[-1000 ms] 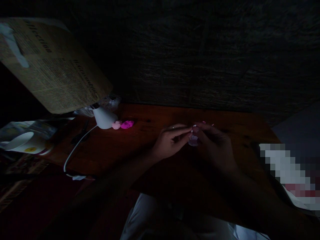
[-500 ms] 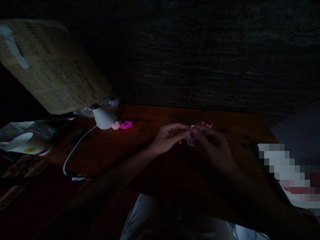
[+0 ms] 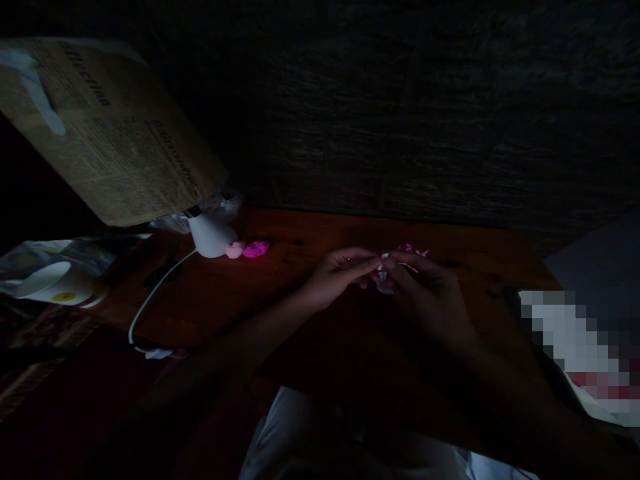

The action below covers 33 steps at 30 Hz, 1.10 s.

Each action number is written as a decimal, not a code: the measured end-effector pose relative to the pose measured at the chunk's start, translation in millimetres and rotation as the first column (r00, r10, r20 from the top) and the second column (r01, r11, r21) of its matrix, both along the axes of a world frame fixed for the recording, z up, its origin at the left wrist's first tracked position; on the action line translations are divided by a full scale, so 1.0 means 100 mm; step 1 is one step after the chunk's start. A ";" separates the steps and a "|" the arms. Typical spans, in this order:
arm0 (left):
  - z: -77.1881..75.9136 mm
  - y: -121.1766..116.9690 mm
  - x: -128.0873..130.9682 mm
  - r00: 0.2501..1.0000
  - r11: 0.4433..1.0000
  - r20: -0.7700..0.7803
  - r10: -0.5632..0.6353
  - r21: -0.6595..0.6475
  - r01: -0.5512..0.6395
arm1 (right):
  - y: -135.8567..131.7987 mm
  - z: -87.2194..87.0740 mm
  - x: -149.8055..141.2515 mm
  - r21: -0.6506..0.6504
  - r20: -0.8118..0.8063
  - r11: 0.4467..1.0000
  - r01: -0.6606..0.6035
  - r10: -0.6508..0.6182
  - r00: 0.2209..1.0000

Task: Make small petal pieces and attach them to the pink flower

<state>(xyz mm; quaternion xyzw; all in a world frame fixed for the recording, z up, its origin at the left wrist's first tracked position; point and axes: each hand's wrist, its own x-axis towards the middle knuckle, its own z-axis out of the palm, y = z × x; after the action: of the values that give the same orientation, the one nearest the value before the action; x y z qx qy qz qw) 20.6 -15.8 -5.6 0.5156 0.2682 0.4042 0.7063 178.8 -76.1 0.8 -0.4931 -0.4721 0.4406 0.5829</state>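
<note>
- Whitish piece (image 3: pixel 385 256) is being held between the fingertips of both hands, to the right of the lamp (image 3: pixel 213 237) and well apart from it; its exact shape is being hidden by the fingers and the dim light.
- The left hand (image 3: pixel 333 279), on the side nearer the lamp, is being kept in a closed grip, thumb and forefinger pinching the piece; a ring (image 3: pixel 349 259) is being worn on it.
- The right hand (image 3: pixel 434 287), on the side farther from the lamp, is being bent inward, its grip likewise being pinched on the piece.
- A translucent piece (image 3: pixel 385 287) is being seen just below the fingertips, to the right of the lamp; whether it is being held too cannot be told.
- Pink scraps (image 3: pixel 423 253) are being partly covered by the right hand, well to the right of the lamp.
- A pale pink lump (image 3: pixel 235 250) is being supported by the desk (image 3: pixel 295 223) just right of the lamp's base, with a magenta lump (image 3: pixel 257 249) beside it, farther from the lamp.
- A paper cup (image 3: pixel 47 283) is being shown tilted, left of the lamp.
</note>
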 end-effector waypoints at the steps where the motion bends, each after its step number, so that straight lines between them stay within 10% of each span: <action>1: 0.00 0.00 0.00 1.000 1.000 0.005 0.002 -0.010 -0.002 | 0.00 0.01 0.00 0.008 0.009 1.000 -0.004 0.004 1.000; 33: 0.02 0.04 -0.02 0.994 0.984 0.099 -0.055 -0.165 0.071 | 0.01 0.06 0.00 0.011 0.013 1.000 -0.023 0.023 1.000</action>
<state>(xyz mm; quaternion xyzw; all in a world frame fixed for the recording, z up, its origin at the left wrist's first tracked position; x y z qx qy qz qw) 18.3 -12.2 -3.8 0.4427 0.2512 0.3815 0.7716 179.0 -75.5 6.9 -0.4872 -0.4839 0.4415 0.5775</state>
